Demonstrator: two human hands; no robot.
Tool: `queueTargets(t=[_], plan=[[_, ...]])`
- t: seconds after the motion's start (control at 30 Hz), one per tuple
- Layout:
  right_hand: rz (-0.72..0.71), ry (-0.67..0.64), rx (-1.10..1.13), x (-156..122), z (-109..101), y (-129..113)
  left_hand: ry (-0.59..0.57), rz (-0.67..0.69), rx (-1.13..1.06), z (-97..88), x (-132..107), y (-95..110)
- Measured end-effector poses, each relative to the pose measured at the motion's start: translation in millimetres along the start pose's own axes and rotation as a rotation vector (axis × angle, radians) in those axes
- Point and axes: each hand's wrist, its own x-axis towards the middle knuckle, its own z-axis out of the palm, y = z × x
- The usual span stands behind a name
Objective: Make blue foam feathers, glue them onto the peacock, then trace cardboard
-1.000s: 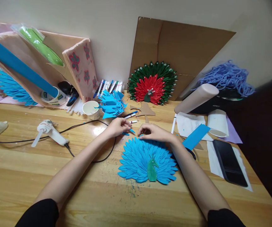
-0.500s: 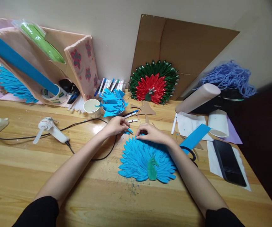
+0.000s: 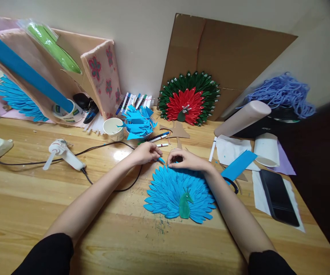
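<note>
A blue peacock (image 3: pixel 165 191) with layered, feather-shaped pieces and a green head and body (image 3: pixel 184 206) lies flat on the table. My left hand (image 3: pixel 146 153) is just beyond its upper left edge, fingers pinched at a small pointed blue piece (image 3: pixel 161 160). Over the top edge of the fan is my right hand (image 3: pixel 189 159), its thumb and forefinger curled together at the feather tips. Whatever sits between those fingertips is too small to make out. Behind my left hand, a cup is heaped with cut blue pieces (image 3: pixel 139 122).
A white glue gun (image 3: pixel 69 154) with a black cord lies at left. Beside the blue pieces stands a paper cup (image 3: pixel 113 130). A red and green peacock (image 3: pixel 185 101) leans on cardboard (image 3: pixel 233 53). At right are a blue strip (image 3: pixel 239 165), scissors (image 3: pixel 231 184) and a phone (image 3: pixel 279 198).
My left hand has shifted slightly right, closer to my right hand, with the blue piece at its fingertips. My right hand stays over the top edge of the fan. The view has shifted slightly.
</note>
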Motion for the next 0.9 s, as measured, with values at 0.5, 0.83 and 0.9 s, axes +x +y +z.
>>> queueTargets(t=[0.5,0.83,0.9], plan=[[0.105,0.023,-0.166,-13,-12,-5,0.0,0.175,0.008,3.6,7,-5],[0.037,0.004,-0.211,-9,-9,-2,0.03,0.228,0.114,12.2,16,-6],[0.019,0.016,-0.224,-10,-10,-3,0.044,0.22,0.155,13.5,19,-5]])
